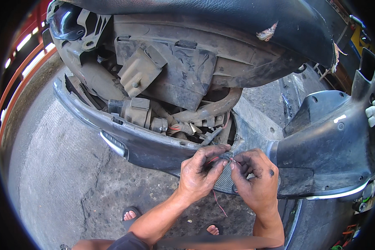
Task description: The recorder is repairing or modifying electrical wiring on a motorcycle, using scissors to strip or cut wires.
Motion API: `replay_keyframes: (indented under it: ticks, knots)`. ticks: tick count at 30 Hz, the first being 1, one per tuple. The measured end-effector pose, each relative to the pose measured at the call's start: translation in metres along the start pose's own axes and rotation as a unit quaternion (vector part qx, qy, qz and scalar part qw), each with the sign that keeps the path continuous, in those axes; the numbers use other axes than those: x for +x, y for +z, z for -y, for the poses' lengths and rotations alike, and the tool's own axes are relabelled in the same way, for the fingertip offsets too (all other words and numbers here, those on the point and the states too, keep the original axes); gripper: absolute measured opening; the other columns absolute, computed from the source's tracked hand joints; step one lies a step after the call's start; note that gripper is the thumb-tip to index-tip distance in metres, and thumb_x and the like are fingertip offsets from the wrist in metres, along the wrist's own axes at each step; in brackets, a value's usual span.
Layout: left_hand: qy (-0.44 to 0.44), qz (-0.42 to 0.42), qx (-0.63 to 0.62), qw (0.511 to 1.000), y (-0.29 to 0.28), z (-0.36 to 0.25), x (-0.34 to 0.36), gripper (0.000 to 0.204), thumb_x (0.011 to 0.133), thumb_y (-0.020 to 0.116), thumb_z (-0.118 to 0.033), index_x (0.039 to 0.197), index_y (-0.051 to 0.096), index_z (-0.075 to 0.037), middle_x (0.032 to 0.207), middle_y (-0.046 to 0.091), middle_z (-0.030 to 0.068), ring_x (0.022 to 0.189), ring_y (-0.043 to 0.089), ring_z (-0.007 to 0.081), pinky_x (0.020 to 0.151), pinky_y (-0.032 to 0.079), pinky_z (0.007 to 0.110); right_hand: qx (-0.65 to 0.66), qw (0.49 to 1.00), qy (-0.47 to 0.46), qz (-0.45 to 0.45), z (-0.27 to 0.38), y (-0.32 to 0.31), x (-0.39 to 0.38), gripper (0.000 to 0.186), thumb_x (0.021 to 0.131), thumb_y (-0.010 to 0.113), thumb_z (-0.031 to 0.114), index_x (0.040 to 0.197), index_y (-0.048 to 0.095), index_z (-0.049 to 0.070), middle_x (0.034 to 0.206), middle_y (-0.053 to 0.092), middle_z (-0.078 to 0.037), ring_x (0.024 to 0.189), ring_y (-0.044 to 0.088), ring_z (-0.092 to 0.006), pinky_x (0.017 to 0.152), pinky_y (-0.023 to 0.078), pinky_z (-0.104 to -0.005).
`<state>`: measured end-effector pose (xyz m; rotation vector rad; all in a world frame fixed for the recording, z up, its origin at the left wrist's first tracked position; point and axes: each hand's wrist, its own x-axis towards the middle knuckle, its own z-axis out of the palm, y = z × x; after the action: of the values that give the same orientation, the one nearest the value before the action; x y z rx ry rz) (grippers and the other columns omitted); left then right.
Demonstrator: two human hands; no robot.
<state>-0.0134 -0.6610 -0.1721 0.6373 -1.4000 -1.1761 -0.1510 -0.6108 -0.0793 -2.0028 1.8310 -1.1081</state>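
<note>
In front of an opened scooter body, my two hands meet over the edge of the ribbed footboard (223, 181). My left hand (199, 171) is closed in a pinch on a thin red wire (213, 159) and a small dark piece, perhaps a connector, at the fingertips. One wire end (219, 205) dangles below that hand. Close beside it, my right hand (256, 177) pinches the wires' tips between thumb and forefinger. Exactly how the wires join is too small to tell. Dark grime covers the fingers of both hands.
Behind my hands lies the exposed wiring harness (183, 128) beside a thick frame tube (214, 110). A torn black seat (221, 21) overhangs the dusty underseat housing (171, 75). The grey side panel (154, 152) runs along the near side. The front leg shield (321, 146) stands right.
</note>
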Motion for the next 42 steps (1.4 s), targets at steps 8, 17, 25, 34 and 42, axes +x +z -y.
replay_keyframes:
  ticks: [8,17,25,34,42]
  knots:
    - [-0.005,-0.004,0.011,1.000,0.000,-0.010,0.000,0.032,0.092,0.067,0.001,0.122,0.057,0.001,0.121,0.070,0.0177,0.105,0.070,0.0195,0.082,0.059,0.031,0.134,0.984,0.089,0.074,-0.011,-0.009,0.011,0.032,0.078,0.079,0.004,0.107,0.067,-0.002,0.100,0.070,-0.012,0.085,0.069,-0.0189,0.077,0.056,-0.0315]
    - [0.136,-0.082,0.176,0.972,0.008,-0.006,0.000,0.030,0.091,0.067,0.004,0.120,0.060,0.005,0.109,0.072,0.0179,0.091,0.070,0.0152,0.076,0.056,0.026,0.133,0.985,0.105,-0.016,-0.012,0.014,0.010,0.028,0.081,0.079,0.005,0.104,0.066,-0.004,0.096,0.074,-0.015,0.084,0.074,-0.0199,0.073,0.058,-0.0303]
    - [0.057,-0.133,0.205,0.968,0.013,-0.009,-0.016,0.016,0.092,0.068,0.001,0.107,0.069,0.004,0.093,0.074,0.0153,0.083,0.071,0.0176,0.072,0.056,0.028,0.145,0.984,0.105,-0.024,-0.011,0.020,0.012,0.021,0.082,0.074,-0.004,0.101,0.065,-0.005,0.092,0.070,-0.006,0.083,0.065,-0.0081,0.073,0.055,-0.0239]
    - [-0.054,-0.199,0.151,0.967,0.006,-0.003,-0.034,0.011,0.096,0.060,-0.004,0.100,0.068,0.003,0.070,0.069,0.0092,0.064,0.062,0.0105,0.057,0.049,0.028,0.112,0.991,0.034,-0.059,-0.010,0.023,0.013,0.022,0.076,0.076,-0.001,0.096,0.066,-0.003,0.088,0.070,-0.010,0.072,0.069,-0.0135,0.066,0.056,-0.0269]
    - [0.016,-0.161,0.237,0.958,0.015,-0.012,-0.024,0.015,0.087,0.067,0.001,0.102,0.066,0.004,0.094,0.070,0.0175,0.076,0.069,0.0241,0.065,0.053,0.033,0.102,0.992,-0.001,-0.073,-0.007,0.026,0.011,0.022,0.074,0.077,-0.003,0.094,0.066,-0.003,0.087,0.069,-0.010,0.070,0.069,-0.0143,0.064,0.055,-0.0271]
